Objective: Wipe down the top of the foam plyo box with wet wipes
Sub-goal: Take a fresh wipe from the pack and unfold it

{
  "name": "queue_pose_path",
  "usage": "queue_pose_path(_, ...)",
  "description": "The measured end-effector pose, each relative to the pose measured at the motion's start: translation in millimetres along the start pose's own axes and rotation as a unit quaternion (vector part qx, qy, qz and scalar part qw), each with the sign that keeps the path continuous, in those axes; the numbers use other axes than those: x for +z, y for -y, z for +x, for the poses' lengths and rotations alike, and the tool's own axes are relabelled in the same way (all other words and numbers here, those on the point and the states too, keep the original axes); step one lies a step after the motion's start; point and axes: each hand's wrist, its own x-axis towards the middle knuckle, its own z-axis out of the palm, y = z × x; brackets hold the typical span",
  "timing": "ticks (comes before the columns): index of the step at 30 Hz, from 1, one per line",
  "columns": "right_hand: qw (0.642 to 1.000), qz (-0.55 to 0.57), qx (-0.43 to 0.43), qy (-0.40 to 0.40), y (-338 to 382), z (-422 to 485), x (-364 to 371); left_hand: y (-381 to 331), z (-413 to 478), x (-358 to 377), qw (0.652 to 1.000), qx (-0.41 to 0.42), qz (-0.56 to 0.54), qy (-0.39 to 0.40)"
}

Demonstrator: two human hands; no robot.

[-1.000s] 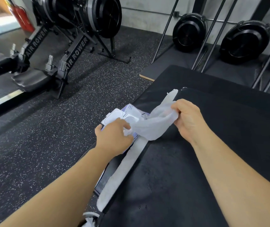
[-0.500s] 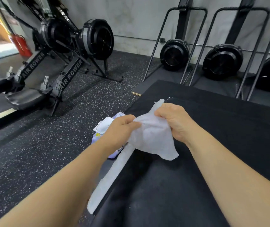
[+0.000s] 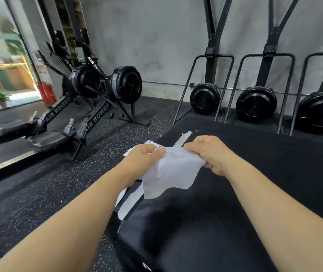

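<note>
A white wet wipe (image 3: 169, 172) hangs spread between my two hands above the left edge of the black foam plyo box (image 3: 254, 173). My left hand (image 3: 144, 159) pinches the wipe's upper left corner. My right hand (image 3: 208, 154) grips its upper right edge. The wipes pack (image 3: 149, 143) lies on the box's left edge, mostly hidden behind my left hand. A white strip (image 3: 184, 137) runs along that same box edge.
Two air rowers (image 3: 90, 107) stand on the speckled rubber floor (image 3: 39, 193) to the left. Ski machines with black fan wheels (image 3: 256, 104) line the back wall. A red fire extinguisher (image 3: 46, 93) stands by the window.
My left hand left the pack and took hold of the wipe. Both hands have pulled the wipe open into a flat sheet. The camera has tilted upward.
</note>
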Motion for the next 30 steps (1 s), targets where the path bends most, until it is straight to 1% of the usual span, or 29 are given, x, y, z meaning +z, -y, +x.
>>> queue_pose_path(2, 1.0, 0.001, -0.007, 0.011, 3, -29, -2, -6, -22, 3, 1.0, 0.01, 0.007, -0.017)
queue_pose_path(3, 1.0, 0.001, 0.006, 0.03, 5, -45, -4, -10, -35, 4, 1.0, 0.014, 0.008, -0.024)
queue_pose_path(6, 0.99, -0.018, 0.069, 0.121, 9, -90, -10, -25, -68, 8, 0.999, 0.013, 0.001, -0.048)
queue_pose_path(8, 0.986, -0.014, 0.058, 0.155, 11, -111, -12, -35, -89, 11, 0.998, 0.005, 0.002, -0.064)
queue_pose_path(10, 0.989, 0.0, 0.034, 0.144, 16, -126, -15, -44, -106, 13, 0.997, -0.003, 0.018, -0.075)
queue_pose_path(12, 0.99, 0.019, 0.03, 0.134, 23, -140, -18, -48, -121, 15, 0.997, -0.016, 0.002, -0.073)
queue_pose_path(15, 0.991, 0.054, 0.026, 0.119, 32, -158, -26, -50, -136, 13, 0.996, -0.023, -0.069, -0.048)
queue_pose_path(18, 0.991, 0.073, 0.01, 0.113, 34, -167, -37, -51, -143, 7, 0.987, -0.042, -0.155, -0.019)
queue_pose_path(21, 0.984, 0.093, -0.011, 0.149, 36, -172, -42, -52, -142, 2, 0.961, -0.127, -0.244, 0.02)
queue_pose_path(24, 0.978, 0.13, -0.019, 0.164, 41, -170, -40, -52, -138, 3, 0.928, -0.204, -0.313, 0.014)
queue_pose_path(27, 0.98, 0.159, -0.019, 0.115, 45, -160, -35, -42, -131, 13, 0.891, -0.248, -0.379, 0.017)
queue_pose_path(30, 0.981, 0.181, -0.027, 0.059, 44, -149, -30, -27, -128, 26, 0.869, -0.265, -0.414, 0.047)
